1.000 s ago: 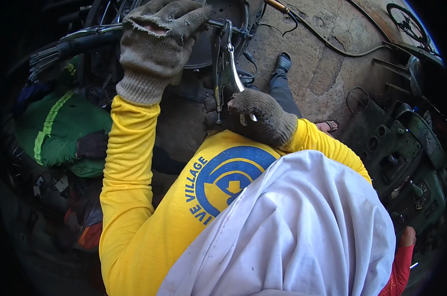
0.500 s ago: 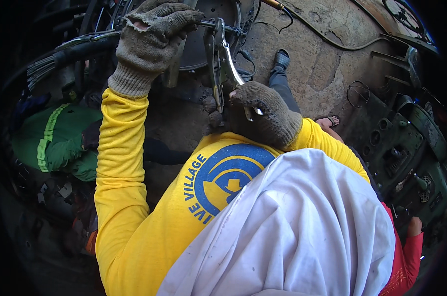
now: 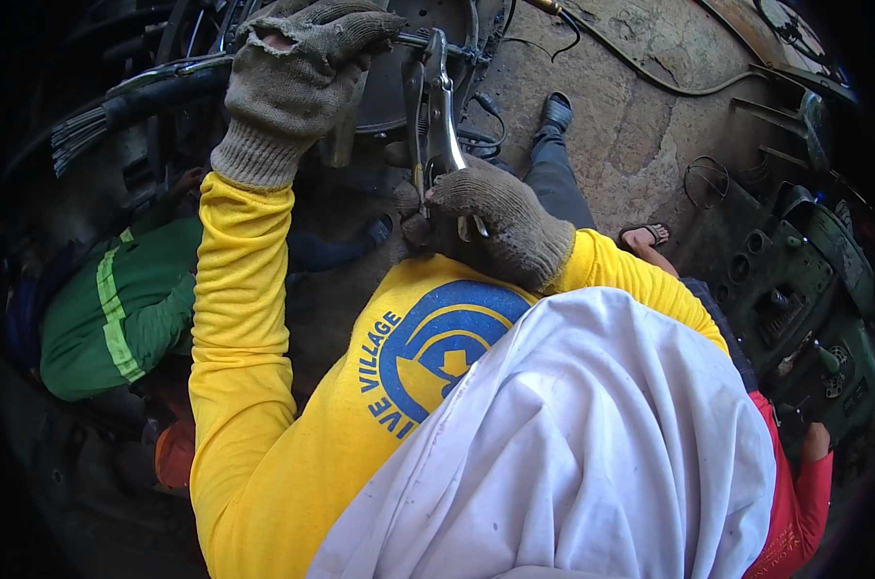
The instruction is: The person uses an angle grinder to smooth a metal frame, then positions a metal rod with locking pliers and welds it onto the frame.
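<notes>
My left hand (image 3: 297, 82), in a worn grey knit glove with a hole in it, is closed on a thin metal rod (image 3: 411, 40) at the top. The jaws of the locking pliers (image 3: 444, 111) sit around this rod, just right of my left fingers. Below, my right hand (image 3: 505, 217), gloved too, wraps around the lower handles of the pliers, which stand nearly upright. Behind the rod is a dark round metal part (image 3: 384, 101), partly hidden by my left hand and the pliers.
A co-worker in a green jacket (image 3: 119, 309) bends at the left; a person in a red sleeve (image 3: 794, 511) is at the lower right. Dark green machine panels (image 3: 785, 309) stand at the right. A hose (image 3: 650, 82) crosses the concrete floor. Bundled wires (image 3: 80, 135) lie at upper left.
My right hand and the pliers' handles have swung a little to the left, while my left hand has stayed nearly still. The co-worker in green has shifted downward in view.
</notes>
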